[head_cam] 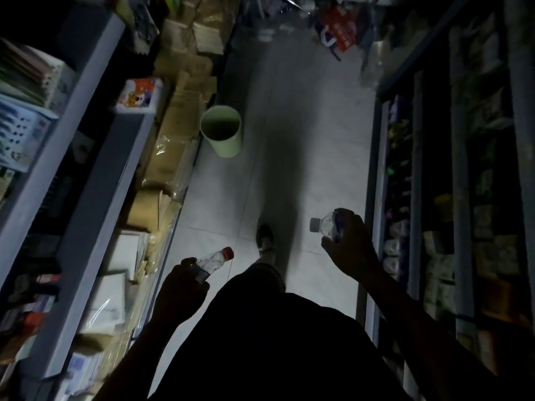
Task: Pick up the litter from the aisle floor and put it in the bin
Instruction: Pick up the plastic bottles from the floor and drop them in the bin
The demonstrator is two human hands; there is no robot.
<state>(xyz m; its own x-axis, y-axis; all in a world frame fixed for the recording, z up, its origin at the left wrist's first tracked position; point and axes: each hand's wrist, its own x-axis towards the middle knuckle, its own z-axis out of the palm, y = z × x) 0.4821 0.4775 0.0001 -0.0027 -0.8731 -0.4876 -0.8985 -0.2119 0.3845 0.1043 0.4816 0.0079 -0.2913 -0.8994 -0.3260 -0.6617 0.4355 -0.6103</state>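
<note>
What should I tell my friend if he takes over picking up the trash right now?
Left hand grips a clear bottle with a red cap.
Right hand grips a clear bottle with a grey cap.
The green bin stands ahead on the aisle floor, by the left boxes; its inside looks dark.
Done: two bottles are off the floor.
Left: walk to the bin and drop both in. More clutter lies at the far end of the aisle, too blurred to tell if it is litter.

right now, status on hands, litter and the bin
Left hand grips clear plastic bottle with red cap. Right hand grips clear plastic bottle with grey cap. Pale green round bin ahead left, upright. Floor between looks clear.
</note>
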